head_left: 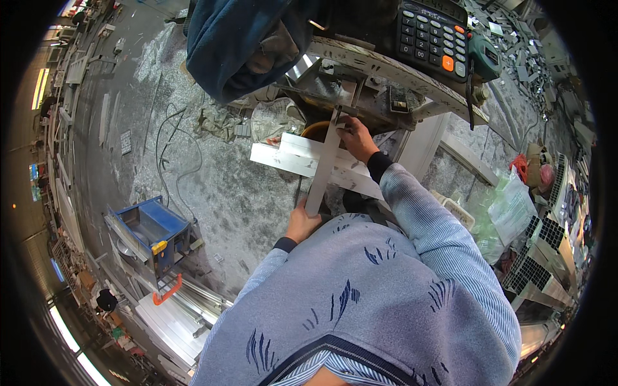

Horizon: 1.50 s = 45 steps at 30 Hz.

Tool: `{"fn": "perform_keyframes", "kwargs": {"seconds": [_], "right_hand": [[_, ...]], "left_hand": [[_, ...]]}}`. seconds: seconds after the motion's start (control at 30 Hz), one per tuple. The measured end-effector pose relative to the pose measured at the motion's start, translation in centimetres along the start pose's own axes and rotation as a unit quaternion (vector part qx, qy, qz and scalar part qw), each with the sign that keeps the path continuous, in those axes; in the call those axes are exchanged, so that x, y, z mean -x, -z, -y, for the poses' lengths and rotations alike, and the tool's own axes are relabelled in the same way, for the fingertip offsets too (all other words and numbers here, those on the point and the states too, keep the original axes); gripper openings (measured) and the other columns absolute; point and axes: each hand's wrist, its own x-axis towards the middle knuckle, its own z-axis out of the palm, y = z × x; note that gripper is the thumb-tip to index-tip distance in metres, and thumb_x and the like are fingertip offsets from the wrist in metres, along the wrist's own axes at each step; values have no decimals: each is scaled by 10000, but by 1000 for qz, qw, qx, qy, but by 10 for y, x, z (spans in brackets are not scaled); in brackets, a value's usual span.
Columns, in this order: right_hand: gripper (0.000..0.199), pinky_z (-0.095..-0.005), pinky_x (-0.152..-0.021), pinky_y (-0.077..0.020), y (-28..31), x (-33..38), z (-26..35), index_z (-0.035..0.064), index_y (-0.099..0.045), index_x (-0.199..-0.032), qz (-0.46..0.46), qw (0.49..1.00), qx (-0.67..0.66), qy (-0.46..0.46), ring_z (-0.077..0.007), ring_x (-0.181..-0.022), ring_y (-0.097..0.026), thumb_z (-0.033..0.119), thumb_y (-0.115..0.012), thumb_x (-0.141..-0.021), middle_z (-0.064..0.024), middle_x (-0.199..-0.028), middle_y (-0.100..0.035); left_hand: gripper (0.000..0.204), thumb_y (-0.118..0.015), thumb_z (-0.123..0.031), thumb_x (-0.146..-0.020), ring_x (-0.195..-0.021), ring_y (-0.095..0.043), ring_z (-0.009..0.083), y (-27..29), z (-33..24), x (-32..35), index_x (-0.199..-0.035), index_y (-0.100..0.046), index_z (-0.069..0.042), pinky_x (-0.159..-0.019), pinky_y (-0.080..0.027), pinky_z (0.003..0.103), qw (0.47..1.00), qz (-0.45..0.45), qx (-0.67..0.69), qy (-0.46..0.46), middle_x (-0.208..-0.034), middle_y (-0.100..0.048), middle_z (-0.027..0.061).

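A flat, silvery-white metal bar [324,172] stretches away from my body between both hands. My left hand [302,223] is closed round its near end, its fingers partly hidden. Toward the far end, my right hand [357,138] has its thumb and fingers closed on the bar's right side. Below it, crosswise, lie more pale metal bars [278,158], with dark smudges at their right part. The yellowish round rim [315,131] of a container shows behind the bar, mostly covered.
Ahead, a worn bench edge [386,67] carries a black calculator [421,40] and a green tape measure [486,56]. Dark blue cloth [225,48] hangs at its left. A blue machine with an orange handle [168,291] stands left, near a floor cable [161,151]. Plastic bags [512,209] lie right.
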Motion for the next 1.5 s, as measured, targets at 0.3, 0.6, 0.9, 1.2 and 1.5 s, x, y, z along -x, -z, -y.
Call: {"fn": "perform_keyframes", "kwargs": {"seconds": [0.3, 0.6, 0.9, 1.2, 1.5], "right_hand": [[295, -332, -890, -520, -7, 6, 8, 32, -631, -1242, -12, 1000, -15, 20, -193, -1020, -638, 68, -641, -949, -100, -1116, -673], [319, -334, -801, -547, -13, 3, 6, -23, -624, -1227, -26, 995, -99, 9, -205, -898, -671, 72, -643, -923, -126, -1043, -678], [394, -308, -903, -532, -7, 42, 11, -9, -592, -1326, -41, 993, -114, -8, -180, -1007, -661, 42, -646, -939, -103, -1131, -690], [613, -379, -978, -501, 166, 89, 34, -3, -444, -1427, -369, 925, 73, 61, -260, -1190, -579, 111, -747, -907, -157, -1349, -566], [365, -375, -979, -495, 226, 13, 31, -37, -614, -1305, -413, 895, 84, 144, -234, -1111, -622, 176, -607, -1008, -132, -1275, -659]], "left_hand": [[493, -737, -206, -746, -980, -685, 474, 21, -12, 8, -1156, -605, 35, -827, -553, 500, 1000, -8, 4, -12, -989, -695, 312], [473, -734, -217, -772, -935, -698, 469, 41, -29, 12, -1139, -612, 57, -794, -563, 484, 999, -25, -37, -22, -955, -701, 309], [431, -749, -229, -797, -916, -697, 459, 45, -58, -14, -1095, -618, 52, -791, -568, 480, 999, -10, -24, -45, -946, -713, 282], [500, -756, -291, -771, -948, -669, 478, 7, -88, -124, -1077, -627, 83, -835, -542, 509, 982, -20, 48, -179, -971, -691, 309], [458, -732, -304, -775, -932, -673, 479, -9, -128, -185, -1006, -615, 74, -835, -534, 520, 988, -33, 34, -145, -926, -687, 318]]}}
